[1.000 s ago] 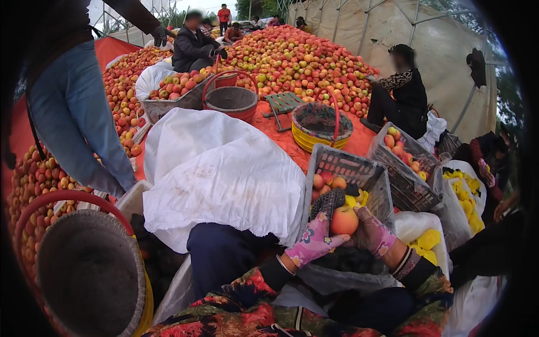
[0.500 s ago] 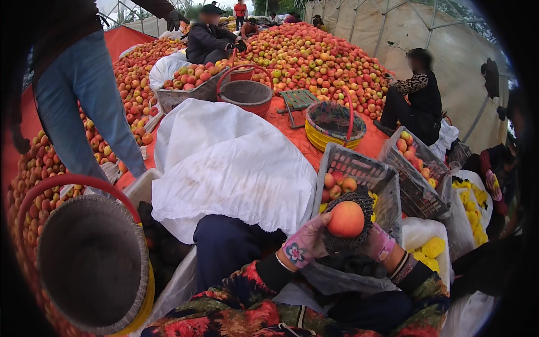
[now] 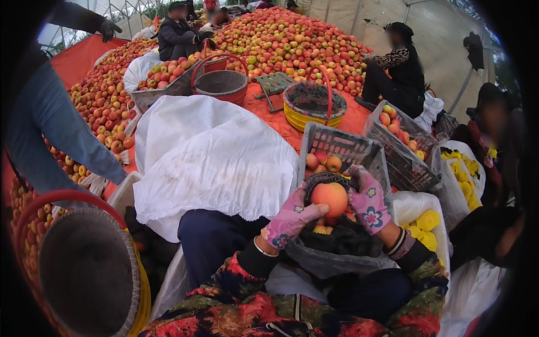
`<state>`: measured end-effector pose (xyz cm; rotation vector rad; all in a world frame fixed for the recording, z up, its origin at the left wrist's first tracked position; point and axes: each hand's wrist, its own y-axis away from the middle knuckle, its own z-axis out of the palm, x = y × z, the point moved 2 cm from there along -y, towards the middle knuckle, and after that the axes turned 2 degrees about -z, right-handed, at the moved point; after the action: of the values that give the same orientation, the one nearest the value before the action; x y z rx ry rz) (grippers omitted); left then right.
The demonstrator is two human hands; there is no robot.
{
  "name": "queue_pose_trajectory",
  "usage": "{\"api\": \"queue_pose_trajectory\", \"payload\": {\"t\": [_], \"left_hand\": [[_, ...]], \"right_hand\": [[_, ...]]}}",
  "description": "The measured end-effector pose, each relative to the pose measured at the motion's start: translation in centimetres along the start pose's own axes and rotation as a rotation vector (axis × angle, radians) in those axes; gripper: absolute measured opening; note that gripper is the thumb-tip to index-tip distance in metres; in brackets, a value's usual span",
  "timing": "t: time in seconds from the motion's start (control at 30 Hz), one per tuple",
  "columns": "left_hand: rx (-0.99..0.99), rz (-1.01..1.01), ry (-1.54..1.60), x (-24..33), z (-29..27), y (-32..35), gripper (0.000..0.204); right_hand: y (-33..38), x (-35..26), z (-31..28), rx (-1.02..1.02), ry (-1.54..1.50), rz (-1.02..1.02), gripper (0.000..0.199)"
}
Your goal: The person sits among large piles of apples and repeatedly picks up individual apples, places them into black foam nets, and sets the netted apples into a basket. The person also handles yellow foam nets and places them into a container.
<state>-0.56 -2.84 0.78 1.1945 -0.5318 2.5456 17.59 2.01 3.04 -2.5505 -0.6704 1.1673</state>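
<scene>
Held apple (image 3: 330,198) in both gloved hands, left hand (image 3: 290,218) and right hand (image 3: 368,200) cupping its sides, black net sleeve (image 3: 318,180) around it, above grey crate (image 3: 342,147). Judged firm, smooth, bruise-prone; grip flanks lightly.

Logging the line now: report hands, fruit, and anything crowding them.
Left hand and right hand both cupping one apple. Black foam net around its back. Grey crate just beyond, close.

An open-air fruit sorting site under pale tarpaulin walls (image 3: 393,22) at the upper right: a huge heap of red and yellow apples (image 3: 292,39) on orange ground sheeting (image 3: 269,115) fills the upper centre, ringed by round woven baskets (image 3: 313,104), grey plastic crates (image 3: 337,147) and seated workers (image 3: 393,73).
</scene>
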Motion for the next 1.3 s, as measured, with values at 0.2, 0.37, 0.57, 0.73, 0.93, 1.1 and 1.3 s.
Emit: {"api": "queue_pose_trajectory", "payload": {"t": [0.2,0.37,0.57,0.73,0.93,1.1,1.3], "left_hand": [[0.306,0.272,-0.332,-1.4,-1.3,-0.3,0.061],[0.406,0.423,-0.555,-1.1,-2.6,0.1,0.060],[0.456,0.527,-0.793,-1.7,-2.3,0.0,0.061],[0.518,0.510,-0.701,-1.4,-2.9,0.0,0.060],[0.341,0.566,-0.714,-0.9,-1.6,0.4,0.062],[0.393,0.490,-0.703,-2.0,-2.3,0.2,0.062],[0.413,0.629,-0.881,-0.8,-0.8,0.9,0.062]], "right_hand": [[0.7,-4.1,-0.3,0.002,0.113,-0.375,0.045],[0.8,-3.6,1.0,-0.054,-0.266,0.005,0.058],[0.8,-5.3,0.2,0.012,0.313,-0.423,0.036],[1.2,-7.4,0.5,-0.256,0.126,-0.506,0.026],[-0.1,-2.1,1.1,-0.111,-0.362,0.000,0.042],[0.7,0.3,1.0,-0.135,-0.190,0.031,0.040],[-0.3,-2.0,-0.5,0.095,-0.398,0.212,0.039]]}}
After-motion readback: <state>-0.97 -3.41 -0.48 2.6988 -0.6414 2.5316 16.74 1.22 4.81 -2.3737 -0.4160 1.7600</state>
